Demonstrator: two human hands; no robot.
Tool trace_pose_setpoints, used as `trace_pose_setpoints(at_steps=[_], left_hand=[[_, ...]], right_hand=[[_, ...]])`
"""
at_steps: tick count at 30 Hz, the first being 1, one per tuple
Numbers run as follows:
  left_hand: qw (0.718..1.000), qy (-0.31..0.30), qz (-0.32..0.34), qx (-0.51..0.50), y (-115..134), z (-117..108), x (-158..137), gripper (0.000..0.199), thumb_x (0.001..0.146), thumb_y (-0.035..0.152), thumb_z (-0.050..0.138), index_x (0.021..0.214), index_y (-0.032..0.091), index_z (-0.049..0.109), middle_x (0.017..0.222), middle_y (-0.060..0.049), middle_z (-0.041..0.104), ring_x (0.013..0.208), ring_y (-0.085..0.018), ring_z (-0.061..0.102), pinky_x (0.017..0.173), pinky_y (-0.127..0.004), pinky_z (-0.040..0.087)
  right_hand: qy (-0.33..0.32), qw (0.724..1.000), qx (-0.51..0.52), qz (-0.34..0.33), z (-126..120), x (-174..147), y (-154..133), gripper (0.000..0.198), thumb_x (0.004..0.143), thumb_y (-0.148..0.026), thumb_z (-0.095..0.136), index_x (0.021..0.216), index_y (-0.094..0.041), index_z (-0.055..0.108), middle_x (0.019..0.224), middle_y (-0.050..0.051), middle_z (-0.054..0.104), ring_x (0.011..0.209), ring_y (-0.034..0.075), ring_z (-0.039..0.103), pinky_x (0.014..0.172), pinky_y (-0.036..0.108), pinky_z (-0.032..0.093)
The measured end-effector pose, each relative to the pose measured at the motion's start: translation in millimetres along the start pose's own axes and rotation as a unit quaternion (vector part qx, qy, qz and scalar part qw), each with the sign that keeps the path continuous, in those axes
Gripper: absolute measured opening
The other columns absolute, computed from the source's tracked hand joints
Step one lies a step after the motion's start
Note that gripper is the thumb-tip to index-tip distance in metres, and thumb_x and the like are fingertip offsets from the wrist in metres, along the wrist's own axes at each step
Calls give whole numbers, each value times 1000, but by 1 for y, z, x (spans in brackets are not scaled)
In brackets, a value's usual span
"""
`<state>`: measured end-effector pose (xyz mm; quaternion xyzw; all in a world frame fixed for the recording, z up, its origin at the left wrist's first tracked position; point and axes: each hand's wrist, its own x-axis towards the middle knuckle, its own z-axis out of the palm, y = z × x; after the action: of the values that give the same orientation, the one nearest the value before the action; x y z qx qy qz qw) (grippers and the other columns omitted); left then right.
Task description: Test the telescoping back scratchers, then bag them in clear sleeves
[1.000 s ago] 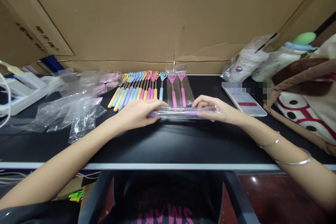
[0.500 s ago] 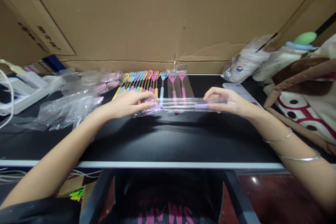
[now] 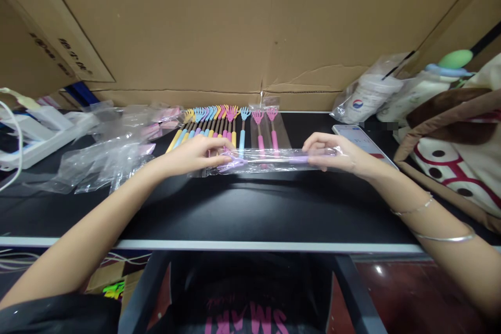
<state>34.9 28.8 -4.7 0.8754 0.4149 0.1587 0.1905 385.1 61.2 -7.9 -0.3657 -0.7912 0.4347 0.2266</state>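
A purple back scratcher (image 3: 299, 159) lies crosswise inside a clear plastic bag (image 3: 266, 154), held above the black table. My left hand (image 3: 201, 154) is closed on the bag around the claw end. At the handle end, my right hand (image 3: 326, 151) grips the scratcher through the film. Just behind them, two pink back scratchers (image 3: 274, 140) lie in clear bags. Beside these is a blue back scratcher (image 3: 242, 130), and left of it a row of yellow, blue, purple and pink back scratchers (image 3: 211, 124), partly hidden by my left hand.
Clear plastic bags (image 3: 97, 162) are heaped at the left, next to a white power strip (image 3: 43, 138). At the right lie a phone (image 3: 362, 141), a bagged cup (image 3: 368, 96), a bottle (image 3: 434, 83) and a cloth bag (image 3: 450, 167). A cardboard wall (image 3: 235, 26) stands behind.
Both hands keep their hold on the bagged purple scratcher. The plastic film looks more crinkled, and the claw end has shifted slightly; otherwise little differs.
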Motion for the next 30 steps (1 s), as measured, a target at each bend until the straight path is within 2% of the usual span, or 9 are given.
trace_pose_setpoints(at_steps=[12, 18, 25, 30], left_hand=[[1000, 5, -1, 3, 2, 15, 1, 34, 92, 46, 48, 104, 19, 65, 76, -1, 63, 66, -12, 55, 62, -22, 38], [999, 18, -24, -23, 2, 8, 3, 34, 90, 47, 49, 101, 19, 66, 84, -2, 66, 70, -14, 57, 64, -23, 39], [996, 48, -65, -36, 3, 1, 3, 34, 86, 47, 53, 98, 18, 65, 93, -2, 68, 75, -14, 57, 66, -23, 39], [996, 54, -58, -34, 4, 2, 4, 35, 86, 49, 51, 96, 18, 64, 96, -3, 68, 80, -16, 59, 69, -25, 40]], right_hand=[[-21, 999, 21, 15, 12, 6, 2, 42, 73, -53, 71, 88, -17, 56, 58, -4, 49, 51, 8, 43, 48, 22, 30], [25, 999, 27, 17, 6, 2, 3, 31, 77, -46, 69, 90, -19, 60, 65, -2, 56, 58, 10, 51, 56, 24, 39], [88, 974, 206, 24, 2, 1, -4, 25, 80, -41, 66, 91, -20, 61, 86, 3, 62, 69, 14, 60, 67, 31, 52], [88, 959, 269, 29, 1, 3, 2, 23, 84, -42, 62, 97, -23, 63, 97, 5, 66, 77, 17, 64, 74, 36, 55]])
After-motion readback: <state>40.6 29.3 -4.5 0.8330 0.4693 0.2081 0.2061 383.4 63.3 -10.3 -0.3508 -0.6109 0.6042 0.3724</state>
